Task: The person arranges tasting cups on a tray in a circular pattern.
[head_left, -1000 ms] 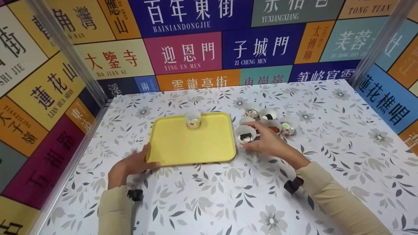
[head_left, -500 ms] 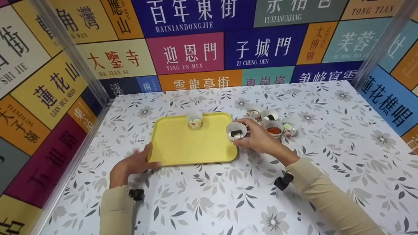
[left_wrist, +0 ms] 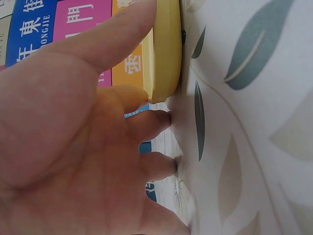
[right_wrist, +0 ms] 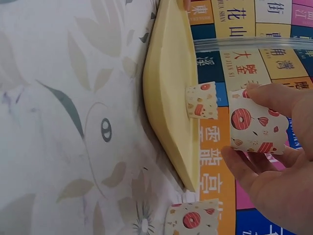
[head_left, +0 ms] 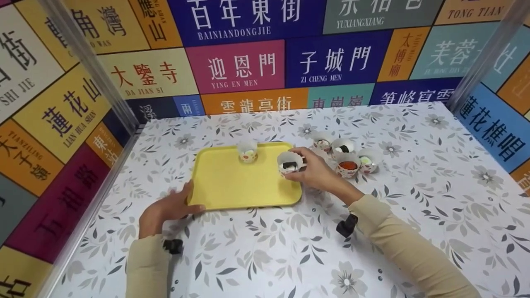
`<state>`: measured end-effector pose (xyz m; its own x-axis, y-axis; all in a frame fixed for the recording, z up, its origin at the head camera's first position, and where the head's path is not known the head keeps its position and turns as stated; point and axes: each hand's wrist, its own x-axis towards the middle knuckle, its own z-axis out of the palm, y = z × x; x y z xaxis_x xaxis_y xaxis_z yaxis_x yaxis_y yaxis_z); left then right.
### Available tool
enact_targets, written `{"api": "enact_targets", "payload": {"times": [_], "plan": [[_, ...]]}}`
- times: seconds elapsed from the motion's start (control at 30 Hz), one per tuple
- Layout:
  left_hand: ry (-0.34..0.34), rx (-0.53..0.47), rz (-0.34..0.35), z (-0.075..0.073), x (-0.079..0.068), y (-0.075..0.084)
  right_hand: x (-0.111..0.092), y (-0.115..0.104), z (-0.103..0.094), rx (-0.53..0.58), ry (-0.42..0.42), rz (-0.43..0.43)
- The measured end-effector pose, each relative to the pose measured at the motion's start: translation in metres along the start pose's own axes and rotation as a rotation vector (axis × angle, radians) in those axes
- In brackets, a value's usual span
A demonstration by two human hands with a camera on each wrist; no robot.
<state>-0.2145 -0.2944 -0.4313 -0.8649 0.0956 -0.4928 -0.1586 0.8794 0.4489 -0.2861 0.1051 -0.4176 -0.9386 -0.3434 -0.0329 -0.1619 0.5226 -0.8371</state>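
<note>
My right hand (head_left: 316, 169) holds a paper baking cup (right_wrist: 257, 122) between thumb and fingers. The cup's white wall is printed with red donuts, and in the head view white food with a black strip shows inside it. It hangs over the right part of a yellow tray (head_left: 240, 186), upright and above its surface. My left hand (head_left: 167, 209) grips the tray's near left corner, thumb along the front edge and fingers at the left side. A second paper cup (head_left: 247, 153) with pale food stands on the tray near its back edge.
Several more paper cups cluster right of the tray, one with orange-red filling (head_left: 348, 165) and one with pale green and white filling (head_left: 367, 162). A floral cloth (head_left: 248, 256) covers the table. Panels with lettering (head_left: 234, 66) rise behind it.
My right hand has carried the paper cup leftward from the cluster, across the tray's right edge, to above the tray. The left hand and the tray have stayed in place.
</note>
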Motion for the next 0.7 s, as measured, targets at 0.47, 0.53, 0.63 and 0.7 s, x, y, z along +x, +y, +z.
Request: {"api": "enact_targets", "payload": {"times": [0.47, 0.53, 0.63, 0.7], "plan": [[-0.012, 0.010, 0.024, 0.000, 0.002, -0.002, 0.020, 0.004, 0.018, -0.049, 0.019, 0.030], [-0.010, 0.007, 0.029, 0.000, 0.002, -0.002, 0.024, 0.005, 0.020, -0.049, 0.015, 0.036], [-0.007, 0.001, 0.040, 0.000, 0.001, -0.001, 0.027, 0.006, 0.024, -0.066, 0.008, 0.049], [-0.006, -0.003, 0.042, 0.000, 0.001, -0.001, 0.029, 0.006, 0.026, -0.070, 0.000, 0.056]]}}
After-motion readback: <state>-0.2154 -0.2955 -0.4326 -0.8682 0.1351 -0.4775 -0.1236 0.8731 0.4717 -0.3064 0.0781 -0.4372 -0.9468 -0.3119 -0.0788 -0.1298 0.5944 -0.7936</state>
